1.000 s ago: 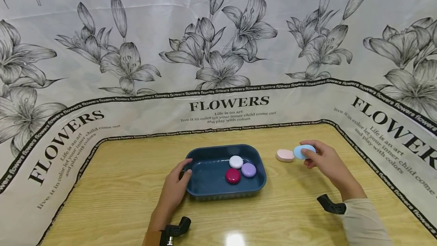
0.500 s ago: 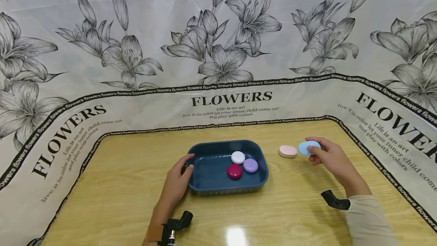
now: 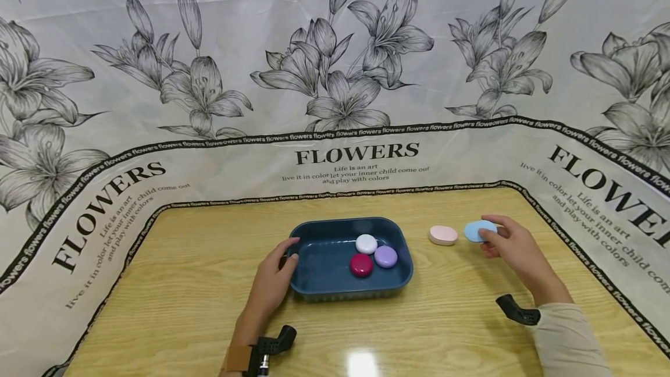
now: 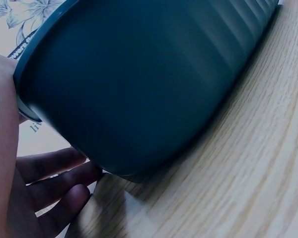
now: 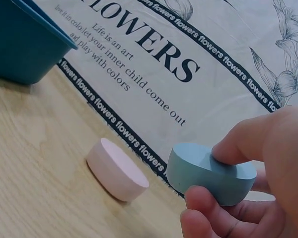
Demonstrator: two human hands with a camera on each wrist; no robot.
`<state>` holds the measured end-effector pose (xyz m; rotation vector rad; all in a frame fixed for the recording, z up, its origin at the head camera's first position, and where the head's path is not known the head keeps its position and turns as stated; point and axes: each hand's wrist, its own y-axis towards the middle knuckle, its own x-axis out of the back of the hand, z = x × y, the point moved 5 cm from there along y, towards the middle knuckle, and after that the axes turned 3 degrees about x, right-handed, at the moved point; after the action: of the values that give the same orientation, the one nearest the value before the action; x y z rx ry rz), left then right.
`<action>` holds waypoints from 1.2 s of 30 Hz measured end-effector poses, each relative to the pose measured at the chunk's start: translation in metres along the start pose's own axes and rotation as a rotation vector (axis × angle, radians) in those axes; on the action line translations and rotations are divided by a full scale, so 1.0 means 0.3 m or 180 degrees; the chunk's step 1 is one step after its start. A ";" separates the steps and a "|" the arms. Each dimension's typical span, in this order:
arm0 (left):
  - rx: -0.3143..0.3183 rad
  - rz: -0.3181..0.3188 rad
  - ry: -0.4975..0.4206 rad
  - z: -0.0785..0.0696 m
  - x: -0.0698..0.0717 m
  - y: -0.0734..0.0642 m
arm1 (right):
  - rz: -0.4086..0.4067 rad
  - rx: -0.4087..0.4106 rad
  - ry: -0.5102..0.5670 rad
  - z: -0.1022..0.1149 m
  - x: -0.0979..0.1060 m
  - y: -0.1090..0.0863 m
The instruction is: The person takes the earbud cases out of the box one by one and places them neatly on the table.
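Observation:
My right hand (image 3: 515,247) holds a light blue oval soap bar (image 5: 206,176) between thumb and fingers, above the right part of the table. Just left of it, a pale pink oval soap bar (image 3: 442,235) lies on the wood. A dark blue rectangular tub (image 3: 321,295) stands in the middle. Its left end is held by my left hand (image 3: 272,278), with thumb and index fingertip over the rim; in the left wrist view other fingers curl by its outer wall. In the tub's right half sit a white disc (image 3: 366,244), a purple disc (image 3: 386,256) and a dark red disc (image 3: 361,265), all glossy.
The wood-grain table (image 3: 173,284) is bordered at the back and both sides by a white cloth (image 3: 235,182) printed with flowers and lettering. Each wrist carries a black mount (image 3: 518,310).
My right hand has moved slightly right with the blue soap bar, and the gap to the pink bar has widened. The left hand stays on the tub. The head view has shifted a little.

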<state>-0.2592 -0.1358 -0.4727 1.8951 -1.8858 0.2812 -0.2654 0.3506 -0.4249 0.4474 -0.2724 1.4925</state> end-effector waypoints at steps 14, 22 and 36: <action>0.0028 -0.0018 -0.0011 0.010 -0.003 0.000 | -0.0118 -0.0328 -0.0062 -0.063 -0.004 0.005; 0.0016 -0.0011 -0.0037 0.012 -0.005 0.003 | -0.0100 -0.0450 -0.0084 -0.072 -0.008 0.002; 0.0034 -0.0025 -0.0019 0.009 0.001 0.001 | -0.0106 -0.0504 -0.0165 -0.083 -0.012 0.003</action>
<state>-0.2598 -0.1372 -0.4749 1.9121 -1.8838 0.2840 -0.2691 0.3585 -0.4485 0.3624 -0.4189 1.4162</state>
